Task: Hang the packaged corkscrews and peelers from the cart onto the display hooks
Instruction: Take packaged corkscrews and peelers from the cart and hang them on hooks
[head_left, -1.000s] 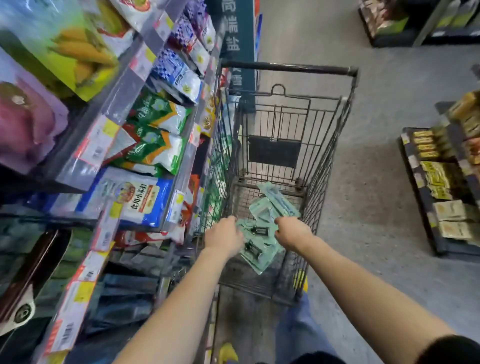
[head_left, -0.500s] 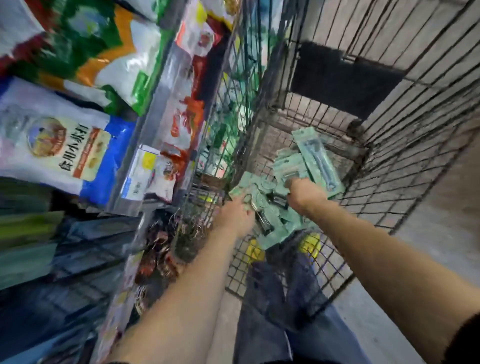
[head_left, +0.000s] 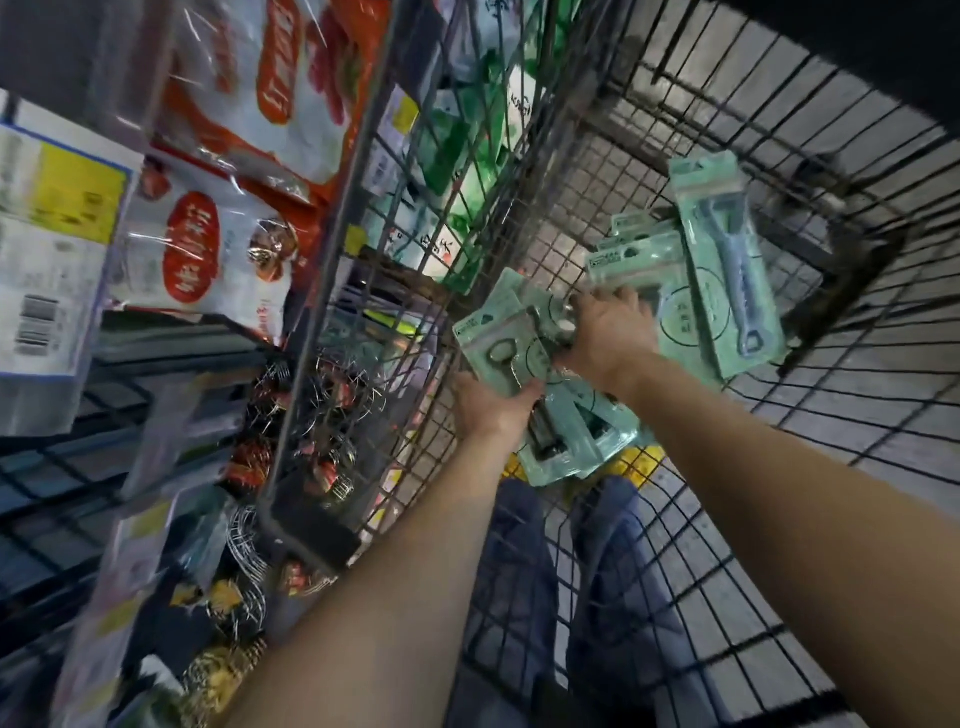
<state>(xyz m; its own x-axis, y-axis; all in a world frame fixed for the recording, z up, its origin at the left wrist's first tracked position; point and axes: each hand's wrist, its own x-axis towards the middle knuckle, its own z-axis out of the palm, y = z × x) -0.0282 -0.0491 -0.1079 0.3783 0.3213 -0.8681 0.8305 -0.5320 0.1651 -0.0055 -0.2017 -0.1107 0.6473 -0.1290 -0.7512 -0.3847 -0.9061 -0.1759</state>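
Both bare arms reach down into the wire cart (head_left: 613, 130). The left hand (head_left: 491, 410) has its fingers curled around the lower edge of a mint-green corkscrew pack (head_left: 501, 340), thumb pressed on the card's face beside the metal ring showing through the blister. The right hand (head_left: 605, 338) lies palm-down on the pile of packs, fingers bent and spread over the cards; whether it actually grips one I cannot tell. More green packs (head_left: 576, 441) lie under both wrists on the cart floor, with dark tools inside them. Farther in, a peeler pack (head_left: 727, 270) with a blue-handled tool rests tilted against the cart's far corner, overlapping another green card (head_left: 636, 260). The print on the cards is too blurred to read. To the left, just outside the cart's mesh wall, shelf bags (head_left: 208, 260) carry red oval labels with white characters, unreadable, and a price tag (head_left: 57, 202) shows a yellow patch and a barcode. Open mesh floor remains at the cart's right side.
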